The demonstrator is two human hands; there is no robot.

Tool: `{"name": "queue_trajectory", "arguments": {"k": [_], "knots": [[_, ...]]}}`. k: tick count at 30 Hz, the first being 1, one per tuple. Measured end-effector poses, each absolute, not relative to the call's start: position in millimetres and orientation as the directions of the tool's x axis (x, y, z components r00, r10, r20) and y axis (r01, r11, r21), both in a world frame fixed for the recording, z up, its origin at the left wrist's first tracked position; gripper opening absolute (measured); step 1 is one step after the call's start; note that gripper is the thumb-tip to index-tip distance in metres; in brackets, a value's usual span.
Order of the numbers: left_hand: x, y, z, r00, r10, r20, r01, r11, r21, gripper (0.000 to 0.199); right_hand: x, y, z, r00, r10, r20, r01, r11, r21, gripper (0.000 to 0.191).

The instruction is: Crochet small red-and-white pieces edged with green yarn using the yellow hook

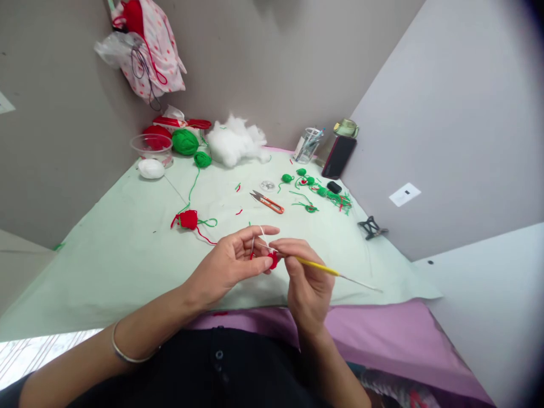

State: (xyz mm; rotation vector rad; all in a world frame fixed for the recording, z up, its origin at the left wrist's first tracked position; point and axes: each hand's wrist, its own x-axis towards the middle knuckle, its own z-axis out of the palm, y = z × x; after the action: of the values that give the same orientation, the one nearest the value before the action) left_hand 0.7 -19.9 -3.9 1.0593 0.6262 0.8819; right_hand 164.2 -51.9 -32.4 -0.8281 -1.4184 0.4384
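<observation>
My left hand (233,258) pinches a small red crocheted piece (273,260) between thumb and fingers, with white yarn looped over its raised index finger. My right hand (309,277) is closed around a crochet hook with a yellow handle (317,265); the hook's thin tip meets the red piece near my left fingertips. Red yarn runs from my left hand to a red crocheted piece (187,219) with a green loop, lying on the pale green cloth to the left. Orange-handled snips (267,202) lie beyond my hands.
Green crocheted bits (327,192), a black clip (372,228) and a phone (339,157) are at the right. White stuffing (236,141), green yarn (185,141), white yarn (151,168) and a clear tub (152,143) stand along the back left. A clear cup (307,146) holds pens.
</observation>
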Motion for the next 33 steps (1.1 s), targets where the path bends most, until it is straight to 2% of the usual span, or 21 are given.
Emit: {"name": "queue_trajectory", "arguments": {"k": [4, 6, 8, 10, 12, 14, 16, 20, 26, 33], "knots": [[8, -24, -7, 0.446, 0.894, -0.027, -0.411, 0.232, 0.882, 0.051, 157, -56, -37, 0.159, 0.636, 0.755, 0.368, 0.672, -0.643, 0.028], [11, -26, -8, 0.434, 0.899, -0.058, -0.442, 0.268, 0.856, 0.051, 154, -57, -40, 0.118, 0.538, 0.835, 0.523, 0.681, -0.513, 0.034], [12, -25, -7, 0.458, 0.880, -0.127, -0.458, 0.356, 0.814, 0.046, 155, -56, -42, 0.081, 0.474, 0.877, 0.603, 0.677, -0.421, 0.039], [10, -22, -6, 0.492, 0.847, -0.202, -0.465, 0.451, 0.762, 0.038, 157, -55, -41, 0.122, 0.535, 0.836, 0.535, 0.674, -0.510, 0.035], [7, -19, -5, 0.495, 0.840, -0.224, -0.469, 0.475, 0.745, 0.029, 162, -53, -37, 0.226, 0.656, 0.721, 0.324, 0.647, -0.690, 0.027], [5, -17, -5, 0.469, 0.863, -0.190, -0.454, 0.420, 0.786, 0.023, 165, -52, -34, 0.275, 0.754, 0.596, 0.068, 0.603, -0.795, 0.022], [4, -18, -7, 0.461, 0.880, -0.114, -0.420, 0.329, 0.846, 0.024, 166, -50, -33, 0.231, 0.808, 0.542, -0.069, 0.569, -0.819, 0.019], [5, -23, -10, 0.503, 0.864, -0.008, -0.371, 0.224, 0.902, 0.033, 166, -50, -37, 0.176, 0.829, 0.532, -0.057, 0.548, -0.835, 0.017], [1, -21, -4, 0.514, 0.858, -0.019, -0.355, 0.232, 0.905, 0.043, 170, -52, -37, 0.152, 0.885, 0.440, -0.185, 0.463, -0.867, 0.015], [-1, -20, 2, 0.491, 0.871, -0.009, -0.363, 0.214, 0.907, 0.043, 165, -49, -26, 0.161, 0.904, 0.397, -0.307, 0.428, -0.850, 0.012]]}}
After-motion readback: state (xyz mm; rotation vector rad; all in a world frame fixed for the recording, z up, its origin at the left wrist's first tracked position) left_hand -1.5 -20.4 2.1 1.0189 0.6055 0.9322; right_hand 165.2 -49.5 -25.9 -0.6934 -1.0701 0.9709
